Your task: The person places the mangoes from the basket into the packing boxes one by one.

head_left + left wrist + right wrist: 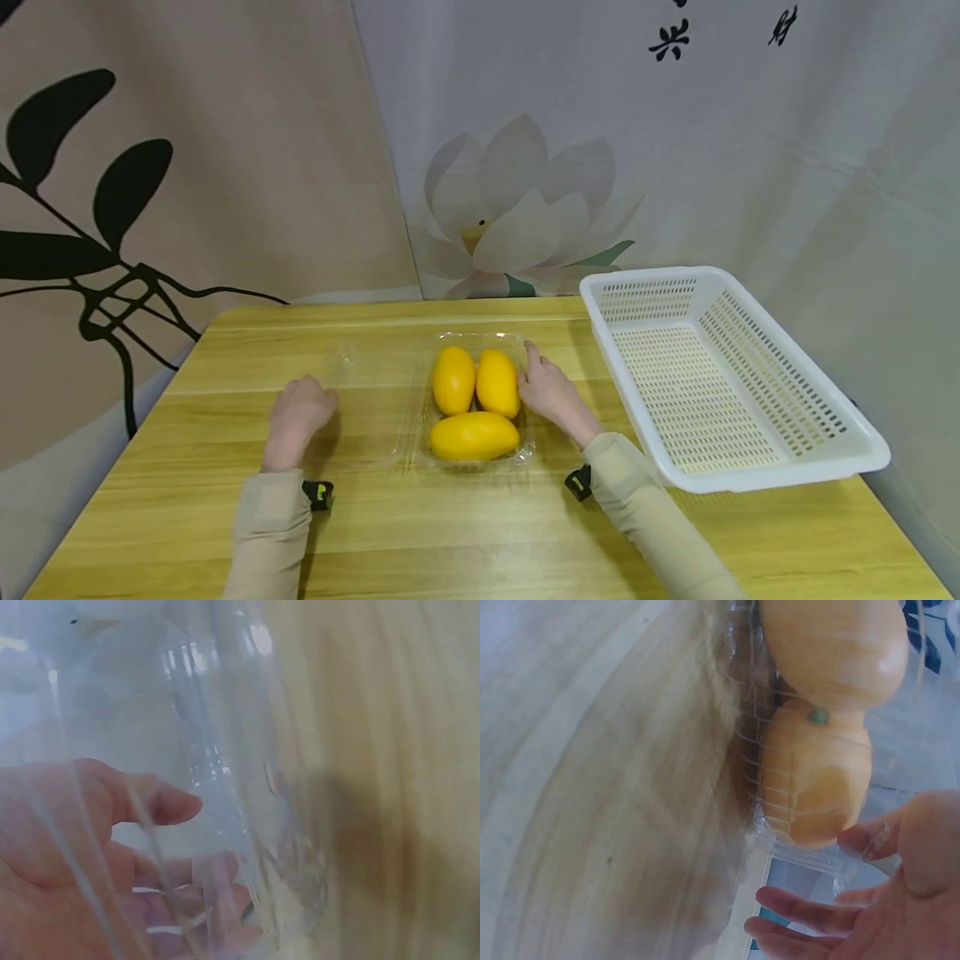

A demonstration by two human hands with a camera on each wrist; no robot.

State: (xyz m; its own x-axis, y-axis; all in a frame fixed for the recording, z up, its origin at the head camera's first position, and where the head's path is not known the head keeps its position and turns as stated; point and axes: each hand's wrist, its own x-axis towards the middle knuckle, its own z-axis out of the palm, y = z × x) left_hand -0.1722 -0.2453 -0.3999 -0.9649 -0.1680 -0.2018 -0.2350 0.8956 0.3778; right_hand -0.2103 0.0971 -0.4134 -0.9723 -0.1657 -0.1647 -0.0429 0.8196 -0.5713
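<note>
A clear plastic clamshell box (480, 340) lies on the table with three yellow mangoes (474, 437) in its base. Its see-through lid (371, 408) is folded out to the left. My left hand (301, 410) is at the lid's left side; the left wrist view shows it through clear plastic, with thumb and loosely bent fingers apart. At the box's upper right corner is my right hand (551, 390). In the right wrist view its thumb touches the plastic rim beside a mango (817, 780), and the other fingers stretch out apart from the thumb.
A white slotted plastic basket (690, 392) stands on the right of the wooden table (480, 533), beyond my right forearm. Behind the table's far edge hangs a curtain (285, 167) printed with leaves and a lotus.
</note>
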